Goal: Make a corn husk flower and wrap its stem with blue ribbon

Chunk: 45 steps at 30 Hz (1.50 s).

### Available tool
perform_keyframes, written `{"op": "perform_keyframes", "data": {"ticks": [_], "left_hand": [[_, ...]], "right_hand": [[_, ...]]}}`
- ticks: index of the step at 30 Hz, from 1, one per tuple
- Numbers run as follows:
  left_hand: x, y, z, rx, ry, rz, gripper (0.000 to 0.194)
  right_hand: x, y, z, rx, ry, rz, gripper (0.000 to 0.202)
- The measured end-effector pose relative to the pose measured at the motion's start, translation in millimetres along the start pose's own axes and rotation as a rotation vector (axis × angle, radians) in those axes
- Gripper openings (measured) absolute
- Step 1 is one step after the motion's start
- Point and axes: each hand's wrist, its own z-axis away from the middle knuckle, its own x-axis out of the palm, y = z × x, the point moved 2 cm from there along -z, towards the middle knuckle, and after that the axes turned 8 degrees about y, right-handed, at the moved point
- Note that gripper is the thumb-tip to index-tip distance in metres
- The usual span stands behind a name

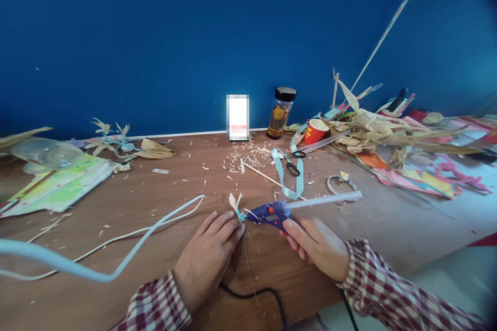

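Observation:
My right hand (318,245) is wrapped round the grip of a blue hot glue gun (269,214), whose nozzle points left. A long clear glue stick (326,199) juts out of its back. Low over the table, my left hand (215,248) pinches a small husk flower (233,201) with pale petals and light blue wrapping at its base. The nozzle is at that blue wrapping; whether it touches cannot be made out. A thin thread or wire trails down from near my left fingertips.
Light blue ribbon (285,186) and black-handled scissors (294,165) lie beyond the glue gun. A jar (280,114), a red paper cup (315,132) and heaped dried husks (388,134) stand right. White cord (128,238) runs left. A black cable (267,292) hangs near the front edge.

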Motion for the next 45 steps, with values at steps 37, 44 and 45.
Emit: {"op": "perform_keyframes", "data": {"ticks": [37,44,45], "left_hand": [[5.4,0.8,1.5,-0.018,0.026,0.003,0.037],[4.4,1.1,1.1,-0.019,0.014,-0.004,0.037],[4.2,1.1,1.1,-0.016,0.010,-0.003,0.037]], "right_hand": [[3.5,11.5,0.4,-0.048,0.053,-0.036,0.040],[5.8,10.9,1.5,-0.069,0.053,-0.025,0.039],[5.9,10.3,1.6,-0.072,0.054,-0.015,0.039]]}}
